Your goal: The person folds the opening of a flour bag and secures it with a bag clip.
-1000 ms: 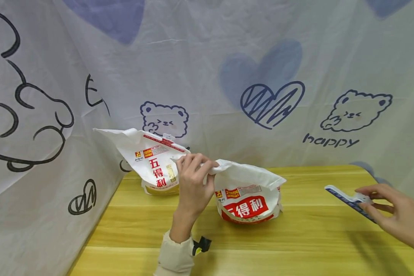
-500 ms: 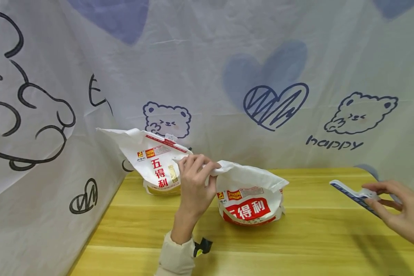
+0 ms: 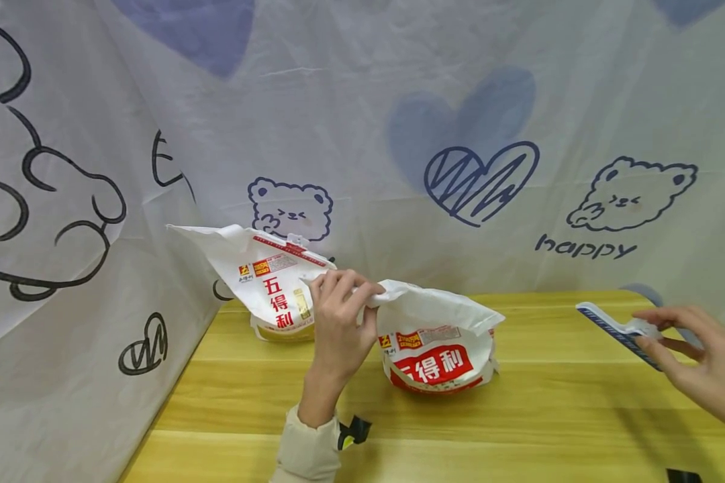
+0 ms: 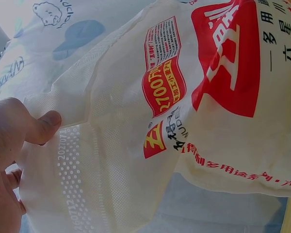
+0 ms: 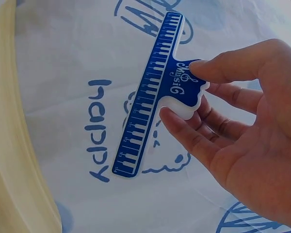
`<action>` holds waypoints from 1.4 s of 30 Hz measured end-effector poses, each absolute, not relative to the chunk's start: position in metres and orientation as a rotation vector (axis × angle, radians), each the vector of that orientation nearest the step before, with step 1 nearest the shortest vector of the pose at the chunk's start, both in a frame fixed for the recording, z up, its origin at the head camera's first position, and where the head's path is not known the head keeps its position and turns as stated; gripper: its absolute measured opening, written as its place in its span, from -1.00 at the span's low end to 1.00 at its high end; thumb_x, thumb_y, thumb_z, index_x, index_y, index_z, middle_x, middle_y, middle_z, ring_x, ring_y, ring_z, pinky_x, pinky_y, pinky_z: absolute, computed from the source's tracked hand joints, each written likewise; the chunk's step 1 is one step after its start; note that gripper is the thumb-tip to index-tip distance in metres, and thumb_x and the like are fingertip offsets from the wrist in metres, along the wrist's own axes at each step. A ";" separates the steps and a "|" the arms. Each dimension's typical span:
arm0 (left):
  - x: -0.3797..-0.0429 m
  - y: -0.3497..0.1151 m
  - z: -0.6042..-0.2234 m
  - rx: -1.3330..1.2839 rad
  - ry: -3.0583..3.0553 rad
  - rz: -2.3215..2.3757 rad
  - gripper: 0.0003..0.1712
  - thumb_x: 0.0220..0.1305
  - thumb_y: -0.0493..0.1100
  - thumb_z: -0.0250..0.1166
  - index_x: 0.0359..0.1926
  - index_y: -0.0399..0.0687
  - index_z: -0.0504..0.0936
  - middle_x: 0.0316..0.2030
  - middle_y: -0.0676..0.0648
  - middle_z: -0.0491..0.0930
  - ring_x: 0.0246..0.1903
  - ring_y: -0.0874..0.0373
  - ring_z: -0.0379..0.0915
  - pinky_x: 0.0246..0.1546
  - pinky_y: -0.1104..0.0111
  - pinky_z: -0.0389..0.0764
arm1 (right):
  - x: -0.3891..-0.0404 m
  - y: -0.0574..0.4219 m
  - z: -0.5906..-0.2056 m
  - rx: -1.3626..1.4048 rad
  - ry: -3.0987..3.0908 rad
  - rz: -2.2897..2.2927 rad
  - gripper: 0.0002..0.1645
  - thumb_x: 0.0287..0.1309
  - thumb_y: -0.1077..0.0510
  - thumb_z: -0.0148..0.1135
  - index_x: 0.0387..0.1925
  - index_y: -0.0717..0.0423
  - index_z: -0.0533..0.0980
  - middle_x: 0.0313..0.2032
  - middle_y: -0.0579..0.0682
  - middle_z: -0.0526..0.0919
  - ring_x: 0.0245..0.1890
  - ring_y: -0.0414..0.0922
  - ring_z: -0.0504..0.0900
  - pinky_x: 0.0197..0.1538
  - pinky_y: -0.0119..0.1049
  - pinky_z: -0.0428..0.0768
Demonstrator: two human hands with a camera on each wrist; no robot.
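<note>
My left hand [image 3: 341, 329] pinches the folded top edge of a white flour bag [image 3: 438, 362] with red printing. In the left wrist view, the thumb presses on the flap of this bag [image 4: 126, 145]. Off to the right, my right hand [image 3: 701, 349] holds a blue and white bag clip [image 3: 619, 335] above the table, apart from the bag. The right wrist view shows piano keys printed along the clip [image 5: 148, 97], with thumb and fingers pinching its handle. A second flour bag [image 3: 278, 288] stands behind my left hand, with a red clip [image 3: 290, 249] across its top.
The yellow wooden table [image 3: 519, 429] carries both bags. A white cloth [image 3: 362, 134] printed with hearts and bears hangs behind the table and along its left side. A dark object [image 3: 683, 475] shows at the bottom right edge.
The right hand has shifted slightly, raising the clip a little. My left hand keeps its grip on the bag's top, and both bags stay in place.
</note>
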State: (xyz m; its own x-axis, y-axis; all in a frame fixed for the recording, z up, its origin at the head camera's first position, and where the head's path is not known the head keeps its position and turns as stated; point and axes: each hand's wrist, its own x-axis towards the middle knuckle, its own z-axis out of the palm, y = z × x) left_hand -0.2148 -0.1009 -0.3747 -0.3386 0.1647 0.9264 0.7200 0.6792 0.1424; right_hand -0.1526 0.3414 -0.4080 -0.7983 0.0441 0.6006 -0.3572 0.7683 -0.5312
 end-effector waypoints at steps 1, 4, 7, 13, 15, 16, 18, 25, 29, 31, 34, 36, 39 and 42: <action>-0.215 -0.101 -0.375 -0.695 -1.862 -0.674 -0.80 0.06 -0.45 0.39 -0.37 -0.07 0.69 -0.34 -0.02 0.59 -0.15 -0.05 0.46 0.07 -0.02 0.31 | -0.153 0.340 -0.407 0.219 -2.364 0.866 -0.60 0.08 0.59 0.32 -0.01 0.41 0.55 -0.09 -0.14 0.44 -0.15 -0.46 0.28 -0.24 -0.84 0.34; -0.215 -0.101 -0.375 -0.693 -1.861 -0.672 -0.81 0.06 -0.44 0.39 -0.38 -0.07 0.69 -0.35 -0.02 0.59 -0.15 -0.05 0.46 0.06 -0.02 0.31 | -0.153 0.336 -0.403 0.191 -2.377 0.861 -0.59 0.11 0.57 0.31 0.03 0.42 0.54 -0.09 0.10 0.45 -0.15 -0.45 0.26 -0.24 -0.85 0.32; -0.215 -0.101 -0.375 -0.695 -1.860 -0.674 -0.81 0.07 -0.44 0.39 -0.38 -0.06 0.69 -0.35 -0.02 0.58 -0.15 -0.05 0.46 0.06 -0.02 0.31 | -0.153 0.335 -0.401 0.190 -2.364 0.871 -0.60 0.13 0.56 0.30 0.03 0.42 0.53 -0.07 -0.02 0.45 -0.14 -0.46 0.26 -0.22 -0.85 0.32; -0.216 -0.101 -0.375 -0.699 -1.859 -0.671 -0.81 0.07 -0.44 0.39 -0.38 -0.06 0.68 -0.35 -0.02 0.59 -0.15 -0.05 0.46 0.06 -0.03 0.31 | -0.154 0.335 -0.398 0.231 -2.281 0.924 -0.63 0.15 0.58 0.25 0.01 0.42 0.51 0.00 -0.52 0.31 -0.10 -0.50 0.30 -0.12 -0.84 0.32; -0.216 -0.101 -0.375 -0.699 -1.860 -0.671 -0.80 0.06 -0.44 0.39 -0.38 -0.06 0.68 -0.35 -0.02 0.59 -0.15 -0.05 0.47 0.06 -0.03 0.31 | -0.154 0.334 -0.396 0.229 -2.262 0.931 -0.63 0.14 0.60 0.24 0.01 0.44 0.50 0.00 -0.54 0.30 -0.09 -0.51 0.30 -0.09 -0.84 0.32; -0.216 -0.101 -0.375 -0.699 -1.861 -0.671 -0.80 0.07 -0.45 0.39 -0.38 -0.06 0.68 -0.35 -0.02 0.59 -0.15 -0.05 0.47 0.06 -0.03 0.31 | -0.154 0.333 -0.396 0.227 -2.254 0.933 -0.63 0.14 0.60 0.23 0.01 0.45 0.50 0.00 -0.54 0.30 -0.08 -0.51 0.30 -0.09 -0.84 0.32; -0.216 -0.101 -0.375 -0.698 -1.863 -0.671 -0.80 0.06 -0.45 0.39 -0.38 -0.06 0.68 -0.35 -0.02 0.59 -0.15 -0.05 0.47 0.06 -0.03 0.31 | -0.154 0.332 -0.395 0.231 -2.235 0.937 -0.62 0.12 0.62 0.23 0.01 0.47 0.50 -0.02 -0.53 0.32 -0.08 -0.51 0.32 -0.08 -0.84 0.32; -0.215 -0.101 -0.374 -0.697 -1.868 -0.674 -0.80 0.06 -0.45 0.39 -0.38 -0.06 0.69 -0.35 -0.02 0.59 -0.15 -0.05 0.47 0.07 -0.02 0.31 | -0.150 0.332 -0.391 0.189 -2.234 0.891 -0.59 0.12 0.60 0.24 0.05 0.45 0.52 -0.06 -0.45 0.32 -0.09 -0.52 0.29 -0.11 -0.83 0.30; -0.215 -0.101 -0.374 -0.691 -1.866 -0.671 -0.80 0.04 -0.45 0.39 -0.38 -0.06 0.69 -0.35 -0.03 0.59 -0.16 -0.04 0.47 0.06 -0.02 0.31 | -0.149 0.331 -0.390 0.161 -2.238 0.886 -0.58 0.13 0.57 0.26 0.06 0.44 0.51 -0.05 -0.39 0.33 -0.08 -0.52 0.29 -0.09 -0.83 0.28; -0.215 -0.102 -0.374 -0.692 -1.865 -0.674 -0.79 0.04 -0.46 0.39 -0.38 -0.07 0.69 -0.34 -0.03 0.59 -0.16 -0.04 0.47 0.06 -0.02 0.31 | -0.149 0.330 -0.390 0.161 -2.229 0.887 -0.58 0.13 0.57 0.26 0.06 0.44 0.52 -0.05 -0.40 0.33 -0.07 -0.52 0.29 -0.06 -0.82 0.27; -0.215 -0.102 -0.374 -0.696 -1.865 -0.679 -0.79 0.04 -0.46 0.38 -0.38 -0.07 0.69 -0.35 -0.03 0.59 -0.16 -0.04 0.47 0.06 -0.02 0.31 | -0.148 0.329 -0.390 0.156 -2.213 0.890 -0.58 0.13 0.57 0.24 0.07 0.45 0.52 -0.03 -0.45 0.31 -0.05 -0.52 0.29 0.00 -0.80 0.25; -0.215 -0.101 -0.374 -0.698 -1.865 -0.680 -0.79 0.04 -0.46 0.38 -0.38 -0.07 0.69 -0.35 -0.03 0.59 -0.16 -0.04 0.47 0.06 -0.02 0.31 | -0.148 0.328 -0.390 0.150 -2.205 0.888 -0.57 0.15 0.57 0.22 0.08 0.45 0.51 -0.02 -0.47 0.29 -0.03 -0.53 0.27 0.04 -0.77 0.23; -0.214 -0.101 -0.373 -0.696 -1.863 -0.676 -0.79 0.03 -0.45 0.38 -0.38 -0.07 0.69 -0.35 -0.02 0.60 -0.16 -0.04 0.47 0.04 -0.01 0.31 | -0.148 0.327 -0.390 0.136 -2.200 0.898 -0.58 0.19 0.56 0.20 0.11 0.44 0.49 0.01 -0.48 0.28 0.00 -0.52 0.26 0.11 -0.73 0.23; -0.214 -0.101 -0.373 -0.695 -1.862 -0.677 -0.79 0.03 -0.46 0.38 -0.38 -0.07 0.69 -0.35 -0.03 0.60 -0.16 -0.04 0.47 0.04 -0.01 0.31 | -0.148 0.327 -0.391 0.137 -2.191 0.910 -0.58 0.21 0.56 0.19 0.12 0.45 0.49 0.01 -0.52 0.28 0.02 -0.50 0.26 0.14 -0.70 0.24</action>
